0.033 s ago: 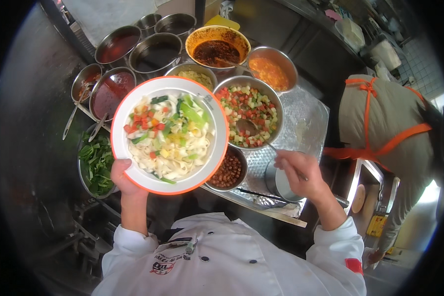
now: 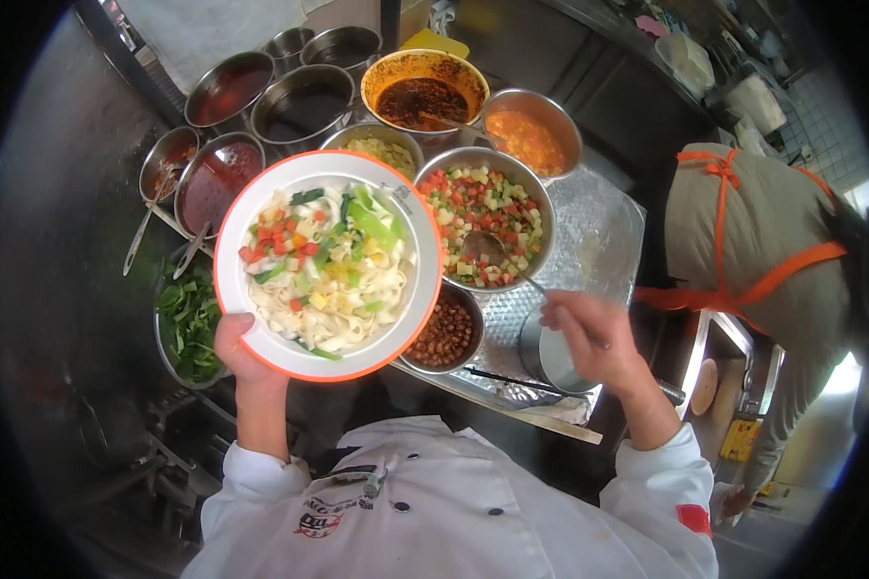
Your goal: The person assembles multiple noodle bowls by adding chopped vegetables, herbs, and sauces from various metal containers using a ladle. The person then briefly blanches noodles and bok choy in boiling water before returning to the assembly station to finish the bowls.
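My left hand (image 2: 246, 352) grips the rim of a white bowl (image 2: 230, 253) with an orange edge, its thumb on top. Inside lie broad pale noodles (image 2: 343, 314) with leafy greens, diced red and yellow vegetables. Between the fingers of my right hand (image 2: 594, 338) is the thin handle of a metal spoon (image 2: 485, 248). The spoon's bowl rests among diced vegetables in a steel basin (image 2: 547, 217), right of the noodle bowl. Below that basin, a smaller pot of brown beans or nuts (image 2: 444, 335) is partly covered by the noodle bowl.
Sauce pots (image 2: 304, 106) crowd the back left, two with spoons. A chili-oil pot (image 2: 425, 96) and a tomato-coloured pot (image 2: 526, 140) stand behind. Leafy greens (image 2: 188, 323) fill a left container. Beneath my right hand is a metal pot (image 2: 555, 357). A person in an orange-strapped apron (image 2: 743, 232) bends at right.
The noodle bowl has shifted very slightly left with my left hand. My right hand has moved a touch to the right; the spoon stays in the diced vegetables.
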